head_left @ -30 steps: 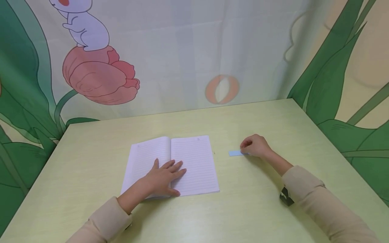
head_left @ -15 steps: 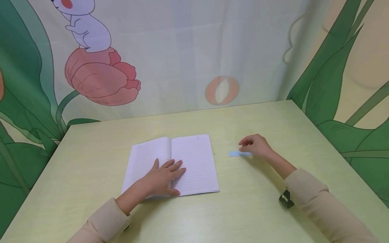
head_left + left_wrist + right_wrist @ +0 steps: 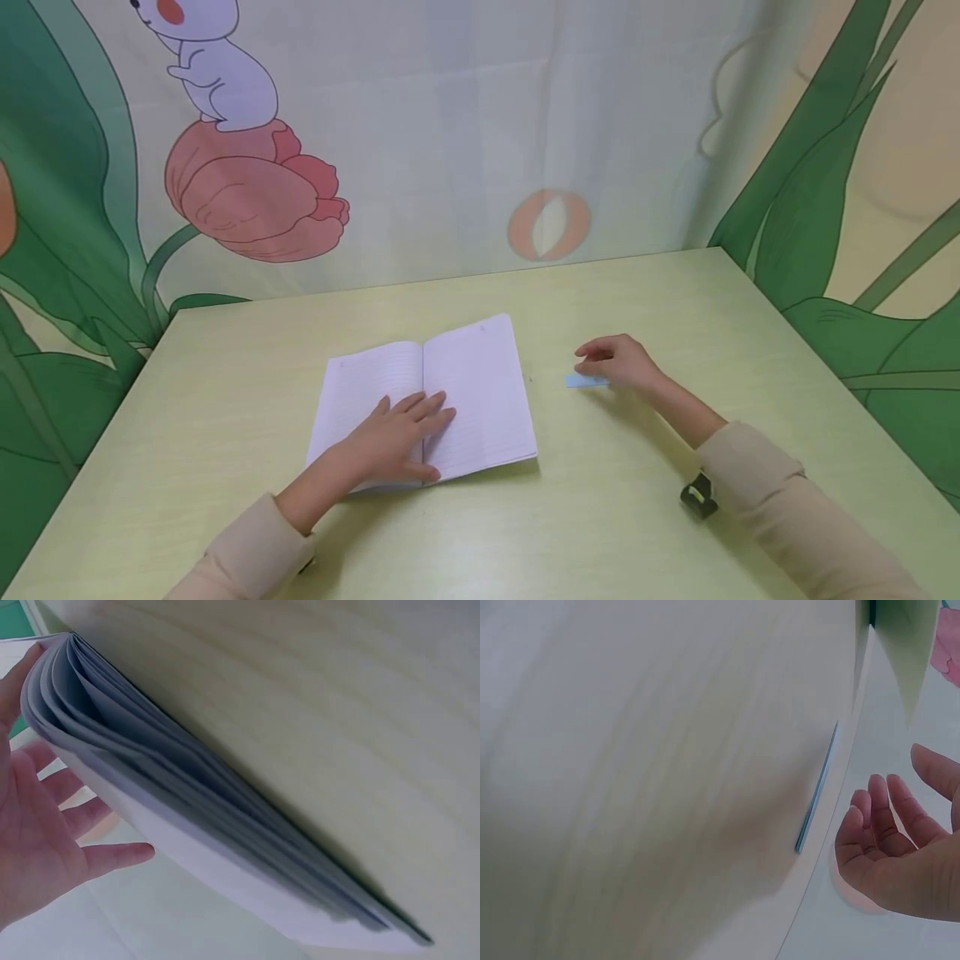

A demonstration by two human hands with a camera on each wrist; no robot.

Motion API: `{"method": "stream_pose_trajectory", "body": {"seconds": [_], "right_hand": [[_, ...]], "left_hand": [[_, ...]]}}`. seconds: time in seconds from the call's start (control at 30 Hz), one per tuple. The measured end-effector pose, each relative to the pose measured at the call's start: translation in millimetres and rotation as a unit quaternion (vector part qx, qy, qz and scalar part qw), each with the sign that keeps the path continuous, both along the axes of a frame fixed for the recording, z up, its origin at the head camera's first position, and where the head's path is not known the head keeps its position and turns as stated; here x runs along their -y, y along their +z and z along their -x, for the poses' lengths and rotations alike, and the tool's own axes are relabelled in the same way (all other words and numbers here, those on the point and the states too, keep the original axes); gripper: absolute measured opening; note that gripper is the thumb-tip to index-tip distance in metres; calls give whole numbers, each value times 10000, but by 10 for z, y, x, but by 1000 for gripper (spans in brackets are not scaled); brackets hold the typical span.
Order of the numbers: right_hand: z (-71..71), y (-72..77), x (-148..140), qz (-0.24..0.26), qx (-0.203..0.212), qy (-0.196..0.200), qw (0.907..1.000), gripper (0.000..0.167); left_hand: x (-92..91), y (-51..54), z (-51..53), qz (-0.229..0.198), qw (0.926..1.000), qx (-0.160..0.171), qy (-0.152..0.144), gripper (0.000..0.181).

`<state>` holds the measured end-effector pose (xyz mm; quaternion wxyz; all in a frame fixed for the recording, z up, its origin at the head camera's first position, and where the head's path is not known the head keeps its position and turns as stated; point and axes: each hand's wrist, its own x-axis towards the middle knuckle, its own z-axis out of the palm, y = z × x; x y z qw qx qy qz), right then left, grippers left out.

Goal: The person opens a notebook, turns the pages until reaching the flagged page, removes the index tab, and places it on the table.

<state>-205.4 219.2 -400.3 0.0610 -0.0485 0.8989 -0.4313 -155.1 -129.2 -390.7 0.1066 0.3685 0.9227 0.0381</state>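
Observation:
My left hand (image 3: pixel 393 442) lies with spread fingers across the gutter of an open lined notebook (image 3: pixel 480 392). In the left wrist view, the notebook's page edges (image 3: pixel 180 802) fan apart slightly beside the left hand (image 3: pixel 37 832). The notebook's right half is tilted up a little off the table. To the right, a flat light blue strip (image 3: pixel 581 382) lies on the table, perhaps a thin stack. Above it hovers my right hand (image 3: pixel 622 362), fingers loosely bent and holding nothing. A gap between the right hand (image 3: pixel 900 847) and the blue strip (image 3: pixel 816 791) shows in the right wrist view.
The pale wooden table (image 3: pixel 480 542) extends around the notebook on all sides. Behind it hangs a printed curtain (image 3: pixel 420 167) with a rabbit, a flower and leaves. A black device (image 3: pixel 699 497) sits under the right sleeve cuff.
My right hand has let go of the blue strip and shifted left over it, fingers opening. The notebook's right half has risen. My left hand stays nearly in place.

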Motion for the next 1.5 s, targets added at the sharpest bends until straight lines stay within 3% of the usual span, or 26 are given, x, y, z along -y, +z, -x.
{"method": "stream_pose_trajectory", "body": {"seconds": [0.23, 0.43, 0.53, 0.77, 0.9, 1.03, 1.2, 1.33, 1.4, 1.5], "right_hand": [[40, 25, 244, 522, 300, 311, 9977, 37], [61, 66, 334, 509, 292, 451, 9973, 37], [64, 84, 323, 385, 307, 479, 9976, 38], [30, 90, 255, 325, 408, 387, 9979, 37], [30, 82, 208, 246, 389, 401, 9981, 39], [17, 86, 169, 275, 401, 372, 9981, 41], [-16, 65, 125, 243, 307, 401, 9984, 42], [-43, 52, 86, 183, 249, 334, 9990, 41], [-58, 47, 67, 180, 251, 282, 9991, 41], [-79, 34, 39, 161, 240, 223, 9993, 41]], "left_hand": [[33, 43, 20, -216, 9997, 78, 59, 83], [100, 63, 35, -813, 9966, 136, -53, 89], [164, 59, 34, -1128, 9932, 275, 30, 93], [311, 93, -18, -1876, 9793, 645, 407, 107], [391, 128, -55, -2548, 9631, 616, 611, 113], [482, 162, -104, -2981, 9498, 368, 877, 116], [627, 155, -187, -3078, 9452, -288, 1047, 115], [773, 119, -228, -3139, 9407, -804, 1002, 101], [854, 102, -248, -3115, 9398, -928, 1052, 91], [973, 95, -285, -2828, 9458, -865, 1339, 81]]}}
